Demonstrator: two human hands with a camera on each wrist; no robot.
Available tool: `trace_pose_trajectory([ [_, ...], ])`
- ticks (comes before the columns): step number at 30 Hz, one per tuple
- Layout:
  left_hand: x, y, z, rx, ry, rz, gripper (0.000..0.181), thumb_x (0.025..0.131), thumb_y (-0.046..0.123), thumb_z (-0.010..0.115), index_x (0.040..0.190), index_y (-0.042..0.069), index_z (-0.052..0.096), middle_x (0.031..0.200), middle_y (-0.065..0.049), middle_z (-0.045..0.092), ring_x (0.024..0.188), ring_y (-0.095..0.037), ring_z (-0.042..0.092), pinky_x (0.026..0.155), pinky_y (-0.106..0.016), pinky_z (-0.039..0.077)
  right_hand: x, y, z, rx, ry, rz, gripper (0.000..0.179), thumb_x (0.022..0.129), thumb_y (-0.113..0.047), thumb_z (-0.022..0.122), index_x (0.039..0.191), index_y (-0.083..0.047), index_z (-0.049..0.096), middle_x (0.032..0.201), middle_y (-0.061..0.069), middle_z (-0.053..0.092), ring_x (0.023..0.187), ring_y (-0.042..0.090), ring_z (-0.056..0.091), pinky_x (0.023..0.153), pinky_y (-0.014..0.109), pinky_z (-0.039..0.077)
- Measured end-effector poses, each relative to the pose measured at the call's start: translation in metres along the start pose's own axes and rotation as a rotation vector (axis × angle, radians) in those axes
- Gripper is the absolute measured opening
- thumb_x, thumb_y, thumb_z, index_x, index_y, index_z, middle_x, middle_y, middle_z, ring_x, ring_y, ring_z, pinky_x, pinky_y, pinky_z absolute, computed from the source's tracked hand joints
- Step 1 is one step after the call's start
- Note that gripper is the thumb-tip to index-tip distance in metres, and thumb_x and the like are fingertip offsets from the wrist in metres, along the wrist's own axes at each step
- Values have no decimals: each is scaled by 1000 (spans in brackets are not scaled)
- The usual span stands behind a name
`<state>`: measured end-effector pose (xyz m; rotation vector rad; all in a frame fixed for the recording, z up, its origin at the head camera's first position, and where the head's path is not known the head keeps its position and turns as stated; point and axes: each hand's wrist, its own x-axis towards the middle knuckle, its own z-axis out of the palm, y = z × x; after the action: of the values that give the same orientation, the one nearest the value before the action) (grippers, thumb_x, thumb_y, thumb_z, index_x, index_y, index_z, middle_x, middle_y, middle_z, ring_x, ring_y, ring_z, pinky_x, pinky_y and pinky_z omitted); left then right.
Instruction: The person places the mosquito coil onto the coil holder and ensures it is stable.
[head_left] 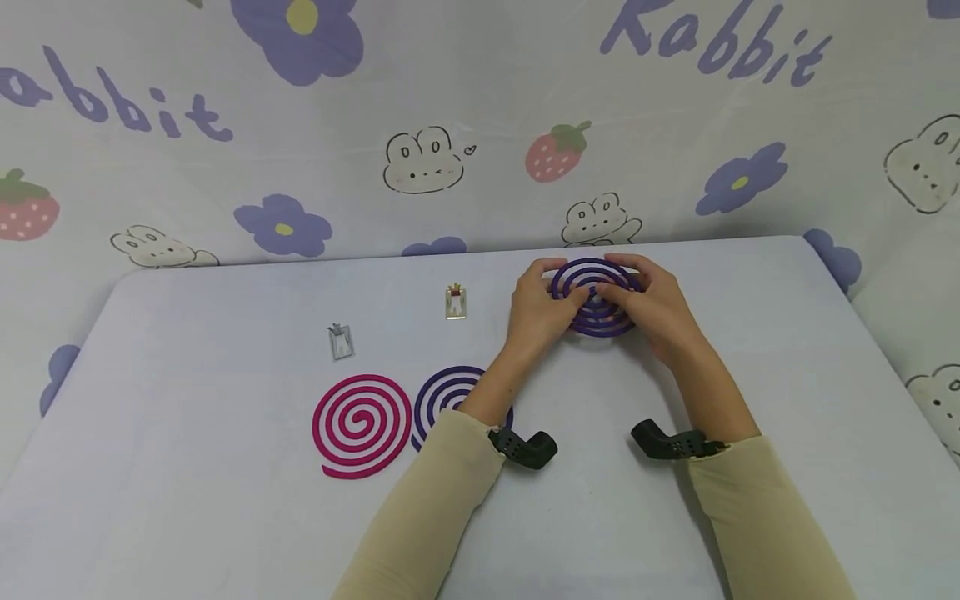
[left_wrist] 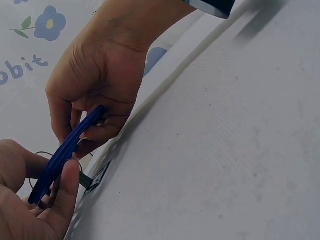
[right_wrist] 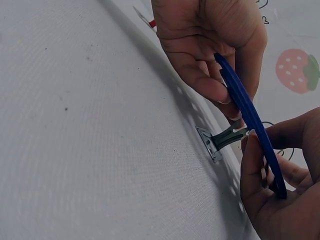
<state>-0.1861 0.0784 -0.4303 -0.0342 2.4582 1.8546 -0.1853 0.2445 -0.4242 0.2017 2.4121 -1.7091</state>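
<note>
Both hands hold a purple spiral mosquito coil (head_left: 600,333), which looks blue in the wrist views. My left hand (head_left: 542,312) grips its left side, and my right hand (head_left: 660,304) its right side. The thumbs lie on its face near the centre; the other fingers go round the outer rim and behind. Below the coil, a small metal coil stand (right_wrist: 215,145) rests on the table, its raised tab reaching to the coil's middle. The right wrist view does not show clearly whether the tab goes through the coil. Seen edge-on, the coil (left_wrist: 62,152) tilts between the hands.
A pink coil (head_left: 362,421) lies flat at the left, beside another purple coil (head_left: 461,368) partly covered by the left forearm. Behind them lie a silver stand (head_left: 342,357) and a gold stand (head_left: 456,316) with a red part. A patterned cloth (head_left: 495,200) hangs behind the white table (head_left: 210,417).
</note>
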Motion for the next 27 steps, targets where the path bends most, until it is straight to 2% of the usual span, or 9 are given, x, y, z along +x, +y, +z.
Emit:
trace_pose_trajectory([
  [4,0,0,1,-4,4,-7,49,95,16,78,141,8,62,127,-23,75,117,-32,74,99,-41,60,0,0,-1,3,0,9,64,103,-20,67,162,-13,42,160,24,49,144,39,50,127,55,38],
  [8,0,-1,1,-18,5,-17,49,94,15,78,140,8,62,125,-22,76,103,-30,77,76,-31,62,-1,1,-1,5,-1,17,64,102,-22,69,161,-14,43,161,24,48,145,39,50,127,55,38],
  [12,0,-2,2,-28,4,-16,49,94,15,79,140,8,62,123,-22,77,90,-25,76,60,-18,52,-2,0,-2,4,-6,17,65,102,-25,70,160,-14,43,162,23,48,146,39,50,127,55,38],
  [16,2,-2,2,-14,4,-17,50,94,15,78,141,8,62,125,-22,76,99,-28,78,73,-28,62,1,1,-1,15,-15,21,65,102,-26,70,160,-13,44,163,23,47,145,37,51,126,53,40],
  [19,2,-2,2,1,10,-20,50,94,16,79,140,8,63,126,-21,76,110,-30,76,84,-31,61,2,2,-1,20,-18,25,65,102,-26,69,161,-14,44,162,22,48,144,36,52,124,52,42],
  [22,2,-2,2,-6,6,-23,50,94,15,79,140,8,63,125,-22,77,105,-31,77,70,-26,59,2,2,-1,17,-17,26,65,103,-26,69,161,-14,43,162,22,49,144,36,53,123,51,42],
  [23,2,-2,2,-4,7,-23,50,94,16,79,140,8,63,125,-21,77,106,-31,77,70,-25,58,1,1,-1,18,-15,27,65,103,-25,69,161,-14,43,162,22,49,144,36,53,124,52,42],
  [25,2,-2,2,-5,6,-24,50,94,15,79,140,8,63,126,-22,76,107,-31,77,73,-27,59,1,1,-1,20,-10,24,64,102,-25,69,160,-13,44,162,22,49,143,36,53,124,52,42],
  [27,2,-1,2,-11,8,-29,49,94,15,79,140,8,63,127,-22,76,111,-31,76,83,-31,61,1,1,0,12,-5,23,65,102,-25,69,161,-13,44,161,22,50,143,36,54,123,52,43],
])
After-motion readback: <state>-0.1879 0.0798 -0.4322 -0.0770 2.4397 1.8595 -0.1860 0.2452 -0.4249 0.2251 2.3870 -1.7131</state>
